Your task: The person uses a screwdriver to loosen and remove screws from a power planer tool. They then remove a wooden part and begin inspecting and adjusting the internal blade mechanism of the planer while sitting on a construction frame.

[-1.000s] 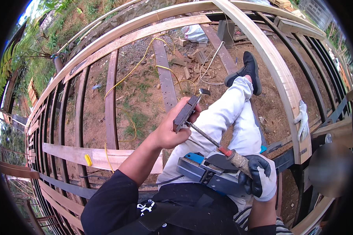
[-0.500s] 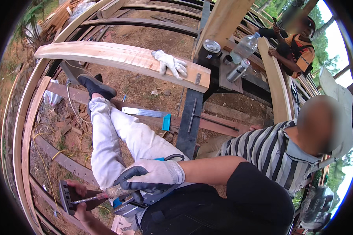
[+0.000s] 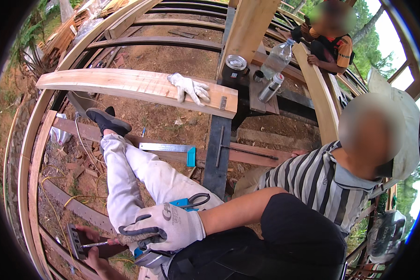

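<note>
One long screwdriver (image 3: 111, 241) with a worn, red-collared handle at the lower left of the frame, shaft pointing left toward a dark slotted block (image 3: 74, 241); hard to tell whether touching it at the tip. Around the handle, the curled fingers of the right hand (image 3: 165, 228), in a white-and-grey glove. On the block, the bare left hand (image 3: 96, 259), gripping with thumb below and fingers above. Just under the right hand, a blue-and-grey power tool (image 3: 151, 258), mostly hidden, on the lap of white trousers (image 3: 163, 173). Near centre, a metal ruler (image 3: 165, 147) with a teal handle, along a brown board (image 3: 247, 155), beside a dark beam (image 3: 213, 172). Farther up, a pale plank (image 3: 112, 84) with a loose work glove (image 3: 189, 88) on top. Upper right of centre: lidded dark mug (image 3: 231, 73), clear plastic bottle (image 3: 275, 60) and silver flask (image 3: 271, 88), close together. At the right, close by, a person (image 3: 308, 186) in a striped shirt and pale hat (image 3: 402, 144); at the upper right, another person (image 3: 345, 51) in orange, one hand on a long timber (image 3: 318, 88).
</note>
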The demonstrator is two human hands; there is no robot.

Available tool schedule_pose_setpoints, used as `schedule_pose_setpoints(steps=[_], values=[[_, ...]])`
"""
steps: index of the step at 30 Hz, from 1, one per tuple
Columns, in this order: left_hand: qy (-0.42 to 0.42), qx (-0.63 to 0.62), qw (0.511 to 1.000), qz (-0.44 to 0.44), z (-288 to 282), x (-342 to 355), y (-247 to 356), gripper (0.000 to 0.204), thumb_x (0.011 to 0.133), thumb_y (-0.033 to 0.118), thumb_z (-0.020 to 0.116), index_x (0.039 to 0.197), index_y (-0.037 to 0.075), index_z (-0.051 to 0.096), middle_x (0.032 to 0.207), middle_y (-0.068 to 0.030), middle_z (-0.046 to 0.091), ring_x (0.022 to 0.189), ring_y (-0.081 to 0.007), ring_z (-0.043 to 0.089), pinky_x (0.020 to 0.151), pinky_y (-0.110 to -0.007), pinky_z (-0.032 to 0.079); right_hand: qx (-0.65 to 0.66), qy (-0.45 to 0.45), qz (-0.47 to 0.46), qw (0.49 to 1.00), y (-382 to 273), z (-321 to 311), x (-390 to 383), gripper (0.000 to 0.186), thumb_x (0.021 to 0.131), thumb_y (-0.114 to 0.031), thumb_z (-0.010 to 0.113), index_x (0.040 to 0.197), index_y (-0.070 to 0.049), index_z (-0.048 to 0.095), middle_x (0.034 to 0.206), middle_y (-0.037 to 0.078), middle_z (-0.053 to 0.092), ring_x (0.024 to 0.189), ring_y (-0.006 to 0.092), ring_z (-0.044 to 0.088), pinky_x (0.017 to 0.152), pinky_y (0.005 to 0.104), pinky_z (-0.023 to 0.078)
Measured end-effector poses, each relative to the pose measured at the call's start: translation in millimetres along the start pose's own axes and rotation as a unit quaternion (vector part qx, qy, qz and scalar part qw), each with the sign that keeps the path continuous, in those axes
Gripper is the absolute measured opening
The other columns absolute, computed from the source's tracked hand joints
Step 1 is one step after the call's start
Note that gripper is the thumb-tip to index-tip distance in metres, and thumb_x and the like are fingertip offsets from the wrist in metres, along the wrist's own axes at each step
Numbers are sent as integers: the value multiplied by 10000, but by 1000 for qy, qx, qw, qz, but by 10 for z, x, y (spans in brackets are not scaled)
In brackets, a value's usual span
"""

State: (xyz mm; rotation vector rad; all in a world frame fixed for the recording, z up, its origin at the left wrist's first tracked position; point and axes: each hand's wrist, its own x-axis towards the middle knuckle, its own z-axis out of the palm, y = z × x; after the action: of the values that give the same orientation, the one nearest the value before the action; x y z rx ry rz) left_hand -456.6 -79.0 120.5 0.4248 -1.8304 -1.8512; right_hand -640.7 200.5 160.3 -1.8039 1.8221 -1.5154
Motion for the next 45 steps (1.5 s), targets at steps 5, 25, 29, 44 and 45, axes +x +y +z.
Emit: schedule_pose_setpoints(steps=[5,25,29,44,45], values=[[30,11,999,15,172,-15,76,785,678,365,712,1315,12,420,967,-57,451,797,-136,410,725,-274,352,557,56,249,790,-87,-31,-19,401,928,-251,657,1242,-6,611,1115,74,657,979,146,631,872,300,505],[13,13,999,37,211,-44,178,754,725,363,642,1342,-10,418,1008,-73,461,873,-154,434,800,-287,370,206,26,96,973,24,-133,-17,562,799,-262,721,1289,-18,594,1090,172,615,1009,377,616,914,394,477],[44,-2,999,2,277,-32,137,792,690,333,666,1338,-39,403,1032,-79,473,861,-150,424,789,-291,361,197,56,94,974,29,-165,-13,602,781,-257,735,1321,-38,580,1056,164,578,919,352,607,856,388,472],[116,13,993,35,297,-26,87,770,679,332,634,1323,-28,419,986,-74,456,827,-155,412,765,-303,360,156,55,-3,986,-15,-306,120,459,735,-108,687,1188,-58,630,1036,172,654,922,356,630,826,429,490],[111,4,993,31,284,-19,92,771,675,329,634,1323,-30,419,993,-78,460,828,-156,414,766,-304,360,171,57,-1,984,7,-288,106,460,771,-154,704,1215,-62,625,1098,178,642,1009,359,623,891,443,476]])
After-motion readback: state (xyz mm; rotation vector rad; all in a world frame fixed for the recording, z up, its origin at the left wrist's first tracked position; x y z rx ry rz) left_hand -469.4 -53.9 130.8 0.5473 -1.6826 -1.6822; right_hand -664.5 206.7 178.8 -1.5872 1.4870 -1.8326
